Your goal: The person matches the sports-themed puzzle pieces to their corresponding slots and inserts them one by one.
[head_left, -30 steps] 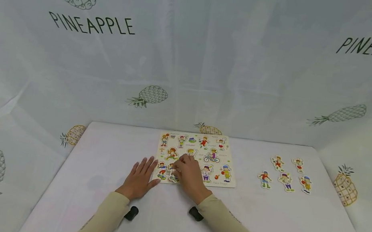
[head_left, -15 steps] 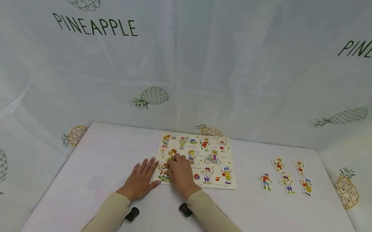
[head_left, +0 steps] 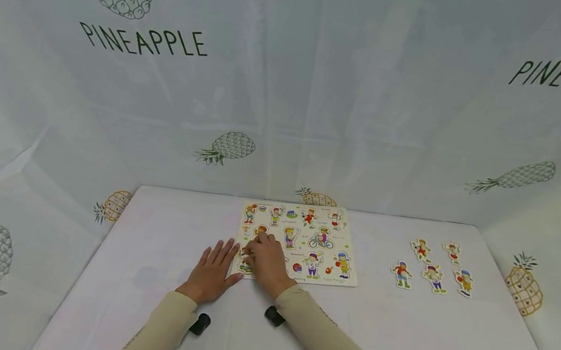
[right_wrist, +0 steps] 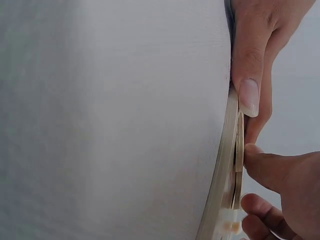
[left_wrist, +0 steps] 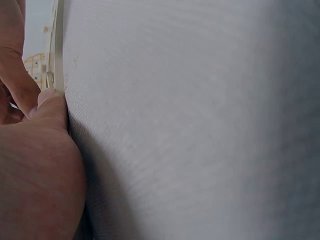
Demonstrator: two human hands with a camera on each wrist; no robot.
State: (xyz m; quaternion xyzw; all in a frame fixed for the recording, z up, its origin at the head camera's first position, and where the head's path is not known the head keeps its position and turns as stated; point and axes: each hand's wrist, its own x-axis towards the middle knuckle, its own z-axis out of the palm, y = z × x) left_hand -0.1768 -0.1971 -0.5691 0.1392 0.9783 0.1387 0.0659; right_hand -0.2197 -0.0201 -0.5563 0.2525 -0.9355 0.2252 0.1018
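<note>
A wooden picture puzzle board [head_left: 336, 275] printed with sporty children lies at the back middle of the table. My left hand [head_left: 207, 277] is spread flat at its left edge. The thumb [right_wrist: 248, 92] of that hand presses the board's front corner. Over the front left of the board, my right hand [head_left: 268, 263] has bent fingers at a thin puzzle piece [right_wrist: 239, 145]. In the right wrist view, its thumb tip [right_wrist: 254, 150] touches this piece, which stands a little proud of the board. The curled fingers hide most of its picture in the head view.
Several loose puzzle pieces [head_left: 432, 277] shaped like children lie on the white table [head_left: 451, 349] to the right of the board. A white curtain [head_left: 293, 97] with pineapple prints hangs close behind the table. A dark wrist device [head_left: 274, 316] sits under the right wrist.
My right hand has slid left across the front of the board, uncovering the baseball figure and the middle of the board. The left hand has stayed in place.
</note>
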